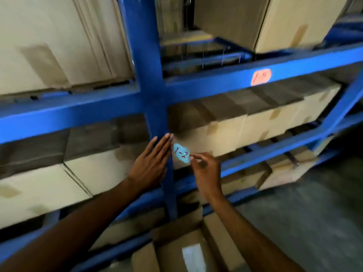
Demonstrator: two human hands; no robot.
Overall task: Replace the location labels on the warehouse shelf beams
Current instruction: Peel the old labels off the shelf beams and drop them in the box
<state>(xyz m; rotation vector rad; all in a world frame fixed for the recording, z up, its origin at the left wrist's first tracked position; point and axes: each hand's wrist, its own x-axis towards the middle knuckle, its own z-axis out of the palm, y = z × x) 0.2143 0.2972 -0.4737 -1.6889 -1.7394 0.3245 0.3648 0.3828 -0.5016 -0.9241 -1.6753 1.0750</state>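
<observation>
A light blue label marked "1-2" in red is pinched at its right edge by my right hand, just right of the blue upright post. My left hand is held flat with straight fingers against the front of that post, its fingertips beside the label. An orange label with dark writing is stuck on the upper blue beam to the right. The view is blurred.
Cardboard boxes fill the shelf levels on both sides of the post. More boxes stand on the floor below my arms. A lower blue beam runs right, with grey concrete floor beyond.
</observation>
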